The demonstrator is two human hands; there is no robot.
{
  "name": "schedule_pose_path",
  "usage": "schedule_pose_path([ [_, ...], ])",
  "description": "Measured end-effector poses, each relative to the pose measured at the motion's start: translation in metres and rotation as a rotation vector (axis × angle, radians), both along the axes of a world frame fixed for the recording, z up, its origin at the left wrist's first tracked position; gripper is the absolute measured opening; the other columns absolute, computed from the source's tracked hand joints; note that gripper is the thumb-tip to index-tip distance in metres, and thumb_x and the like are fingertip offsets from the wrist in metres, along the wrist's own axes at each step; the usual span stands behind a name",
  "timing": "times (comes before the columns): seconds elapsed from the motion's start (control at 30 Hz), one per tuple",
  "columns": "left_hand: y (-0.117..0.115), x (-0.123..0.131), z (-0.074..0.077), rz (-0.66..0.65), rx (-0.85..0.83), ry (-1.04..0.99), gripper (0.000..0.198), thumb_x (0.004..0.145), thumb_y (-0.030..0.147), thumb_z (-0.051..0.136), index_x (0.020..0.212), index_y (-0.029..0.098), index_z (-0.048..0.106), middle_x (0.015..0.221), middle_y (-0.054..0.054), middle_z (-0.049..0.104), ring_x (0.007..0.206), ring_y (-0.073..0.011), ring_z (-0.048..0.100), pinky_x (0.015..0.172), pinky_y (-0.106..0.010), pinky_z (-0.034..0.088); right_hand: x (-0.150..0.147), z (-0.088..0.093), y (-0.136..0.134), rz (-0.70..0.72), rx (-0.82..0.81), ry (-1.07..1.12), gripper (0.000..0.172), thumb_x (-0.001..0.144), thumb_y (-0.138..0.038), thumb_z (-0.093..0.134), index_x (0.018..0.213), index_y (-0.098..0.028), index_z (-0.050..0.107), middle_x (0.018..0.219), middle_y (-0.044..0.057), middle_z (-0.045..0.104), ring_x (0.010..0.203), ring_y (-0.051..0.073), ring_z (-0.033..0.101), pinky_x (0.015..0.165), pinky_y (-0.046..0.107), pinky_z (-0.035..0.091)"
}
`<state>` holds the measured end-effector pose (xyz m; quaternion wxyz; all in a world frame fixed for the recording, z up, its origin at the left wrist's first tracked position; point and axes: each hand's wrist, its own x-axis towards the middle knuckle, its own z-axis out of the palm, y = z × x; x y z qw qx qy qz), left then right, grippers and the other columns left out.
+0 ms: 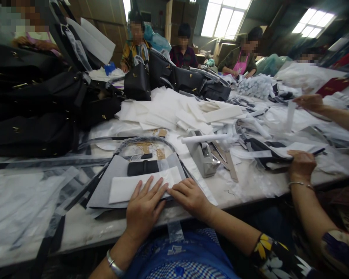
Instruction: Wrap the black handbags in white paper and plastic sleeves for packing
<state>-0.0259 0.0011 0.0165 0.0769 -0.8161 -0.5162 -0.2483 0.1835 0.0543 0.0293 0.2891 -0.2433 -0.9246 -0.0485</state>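
Note:
A white padding sheet [119, 189] lies across a handbag wrapped in grey paper [100, 195], flat on the table before me. My left hand [145, 205] rests palm down on the sheet, fingers spread. At the sheet's right end my right hand [192, 197] has its fingers closed in a pinch on the edge; the fingertips are partly hidden. Just above the sheet sits a small black rolled piece [143, 167]. The bag's plastic-wrapped handle [147, 139] arches behind it, over brown tags [145, 148] with white strings.
A grey tape dispenser [205, 159] stands right of the bag. White sheets [163, 108] are heaped behind; black handbags [31, 131] pile up at left. Clear plastic bags [20, 209] lie near left. A co-worker's hands [302, 166] handle a black strap piece at right. Several people work opposite.

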Motion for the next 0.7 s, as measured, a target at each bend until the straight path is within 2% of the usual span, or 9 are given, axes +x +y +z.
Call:
schedule_pose_path([
  [0.07, 0.0, 0.0, -0.002, 0.004, 0.012, -0.014, 0.041, 0.095, 0.025, 0.056, 0.136, 0.025, 0.057, 0.14, -0.003, 0.06, 0.133, -0.033, 0.051, 0.11, -0.056, 0.036, 0.003, 0.004, 0.003, 0.031, -0.055, -0.054, 0.019, 0.099, -0.02, 0.055, 0.114, -0.016, 0.066, 0.091, 0.005, 0.069, 0.08, 0.019, 0.055, 0.073, 0.034, 0.041],
  [0.23, -0.001, -0.001, -0.002, -0.01, 0.021, -0.022, 0.044, 0.094, 0.022, 0.055, 0.139, 0.024, 0.055, 0.138, -0.004, 0.061, 0.134, -0.0325, 0.05, 0.112, -0.057, 0.034, 0.011, 0.014, 0.007, 0.044, -0.188, -0.144, 0.033, 0.101, -0.018, 0.047, 0.133, -0.019, 0.057, 0.117, 0.01, 0.065, 0.097, 0.02, 0.057, 0.085, 0.034, 0.045],
  [0.33, -0.003, 0.001, 0.003, -0.008, -0.008, -0.049, 0.046, 0.094, 0.021, 0.055, 0.14, 0.024, 0.054, 0.139, -0.004, 0.06, 0.136, -0.0307, 0.049, 0.114, -0.056, 0.032, 0.007, 0.006, 0.003, 0.006, -0.148, -0.074, 0.026, 0.101, -0.019, 0.049, 0.123, -0.018, 0.063, 0.107, 0.009, 0.069, 0.091, 0.021, 0.057, 0.081, 0.035, 0.045],
  [0.43, -0.005, 0.005, 0.008, -0.002, -0.03, -0.087, 0.044, 0.093, 0.034, 0.06, 0.136, 0.023, 0.058, 0.14, -0.005, 0.06, 0.135, -0.0317, 0.049, 0.114, -0.058, 0.031, 0.002, -0.006, -0.002, -0.023, -0.089, -0.01, 0.018, 0.1, -0.023, 0.053, 0.11, -0.018, 0.067, 0.097, 0.008, 0.072, 0.083, 0.02, 0.056, 0.074, 0.035, 0.043],
  [0.5, -0.005, 0.009, 0.008, 0.018, -0.009, -0.117, 0.04, 0.093, 0.038, 0.061, 0.13, 0.024, 0.062, 0.136, -0.005, 0.063, 0.132, -0.0321, 0.052, 0.115, -0.058, 0.029, 0.002, -0.007, -0.005, -0.033, -0.082, 0.021, 0.017, 0.1, -0.022, 0.053, 0.109, -0.018, 0.067, 0.097, 0.008, 0.073, 0.081, 0.02, 0.057, 0.073, 0.035, 0.043],
  [0.6, -0.004, 0.013, 0.004, 0.045, 0.063, -0.162, 0.03, 0.097, 0.029, 0.056, 0.125, 0.025, 0.065, 0.13, -0.001, 0.067, 0.126, -0.0298, 0.058, 0.118, -0.055, 0.025, 0.008, 0.012, -0.004, 0.021, -0.208, -0.003, 0.02, 0.098, -0.017, 0.052, 0.113, -0.017, 0.067, 0.101, 0.008, 0.073, 0.085, 0.02, 0.06, 0.076, 0.034, 0.047],
  [0.7, -0.003, 0.014, -0.002, 0.03, 0.118, -0.183, 0.029, 0.098, 0.026, 0.055, 0.126, 0.025, 0.064, 0.128, 0.0, 0.069, 0.123, -0.0273, 0.061, 0.12, -0.052, 0.022, 0.008, 0.044, 0.01, 0.115, -0.382, -0.105, 0.018, 0.097, -0.027, 0.057, 0.107, -0.018, 0.069, 0.1, 0.007, 0.073, 0.088, 0.018, 0.065, 0.082, 0.03, 0.05],
])
